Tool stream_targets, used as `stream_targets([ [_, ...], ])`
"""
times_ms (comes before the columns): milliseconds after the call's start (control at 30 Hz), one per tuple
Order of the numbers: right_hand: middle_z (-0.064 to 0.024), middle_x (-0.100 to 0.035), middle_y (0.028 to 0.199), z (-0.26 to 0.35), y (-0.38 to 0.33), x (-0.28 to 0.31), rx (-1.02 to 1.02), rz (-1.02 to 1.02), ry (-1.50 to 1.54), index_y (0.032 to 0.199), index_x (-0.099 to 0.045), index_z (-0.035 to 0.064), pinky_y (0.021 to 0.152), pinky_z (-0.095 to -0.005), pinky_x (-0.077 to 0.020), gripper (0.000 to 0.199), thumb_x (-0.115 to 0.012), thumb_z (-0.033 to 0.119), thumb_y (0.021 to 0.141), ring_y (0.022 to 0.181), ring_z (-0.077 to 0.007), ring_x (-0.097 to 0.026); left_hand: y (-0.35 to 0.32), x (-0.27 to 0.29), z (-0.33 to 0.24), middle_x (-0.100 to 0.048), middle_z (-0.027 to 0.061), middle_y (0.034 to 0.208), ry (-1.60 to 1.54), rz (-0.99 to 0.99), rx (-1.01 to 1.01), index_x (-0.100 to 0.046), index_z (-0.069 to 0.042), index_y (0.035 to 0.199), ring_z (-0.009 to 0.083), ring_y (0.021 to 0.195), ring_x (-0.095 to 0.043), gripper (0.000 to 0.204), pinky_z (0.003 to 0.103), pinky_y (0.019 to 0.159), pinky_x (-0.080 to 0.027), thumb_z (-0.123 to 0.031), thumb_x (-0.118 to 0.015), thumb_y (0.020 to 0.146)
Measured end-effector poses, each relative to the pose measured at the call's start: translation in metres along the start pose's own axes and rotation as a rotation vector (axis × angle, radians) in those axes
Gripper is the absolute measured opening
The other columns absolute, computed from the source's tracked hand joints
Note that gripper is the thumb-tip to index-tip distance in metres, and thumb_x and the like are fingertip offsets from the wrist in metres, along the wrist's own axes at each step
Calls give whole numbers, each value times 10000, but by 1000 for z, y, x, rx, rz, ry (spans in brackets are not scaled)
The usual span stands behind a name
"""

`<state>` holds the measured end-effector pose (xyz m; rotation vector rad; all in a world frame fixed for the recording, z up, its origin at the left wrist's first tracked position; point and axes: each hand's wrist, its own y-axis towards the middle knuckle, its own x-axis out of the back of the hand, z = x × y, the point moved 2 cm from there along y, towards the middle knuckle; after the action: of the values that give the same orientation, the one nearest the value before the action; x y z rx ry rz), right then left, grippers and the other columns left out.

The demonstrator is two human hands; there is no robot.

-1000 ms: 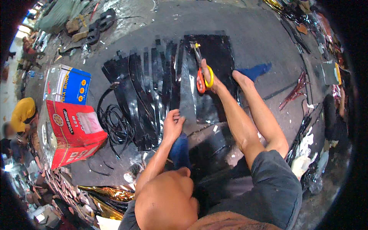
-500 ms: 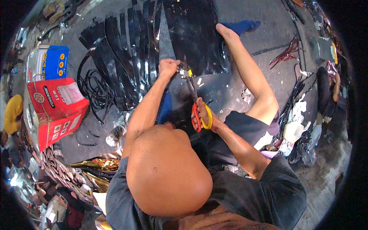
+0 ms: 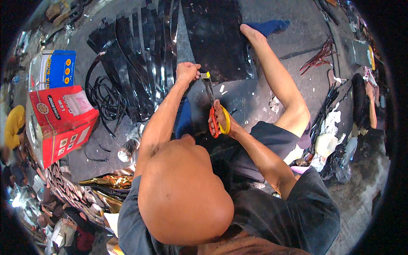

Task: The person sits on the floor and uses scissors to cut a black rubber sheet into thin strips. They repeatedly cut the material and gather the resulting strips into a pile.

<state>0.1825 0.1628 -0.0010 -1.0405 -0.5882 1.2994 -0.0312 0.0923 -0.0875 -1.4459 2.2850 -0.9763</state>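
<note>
My right hand is wrapped round the handles of a pair of scissors, one loop red and the other yellow. Their blades point away from me, with a small yellow patch near the far end; the tips beyond it are hard to make out. At the near left corner of a glossy black sheet, my left hand has its fingers closed, apparently pinching the sheet's edge just left of the blades. Long black strips lie spread on the floor to the left of the sheet.
A red carton and a blue box stand at the left, beside a tangle of thin black strips. My bare leg stretches along the right. Dark red strips and white plastic scraps lie farther right. Other people sit at both edges.
The right hand and scissors have shifted slightly forward and left, bringing the yellow patch nearer to the left hand. My left hand has stayed at the sheet's corner, barely moving.
</note>
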Motion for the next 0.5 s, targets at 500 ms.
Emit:
stream_targets([
  [500,-84,-514,565,5,21,13,14,-98,-152,768,-541,-15,461,-329,-491,965,-295,918,742,453,-207,-565,-30,-17,44,-565,12,604,-76,177,-28,-571,-41,679,116,506,-484,305,308,495,-394,-239,-676,886],
])
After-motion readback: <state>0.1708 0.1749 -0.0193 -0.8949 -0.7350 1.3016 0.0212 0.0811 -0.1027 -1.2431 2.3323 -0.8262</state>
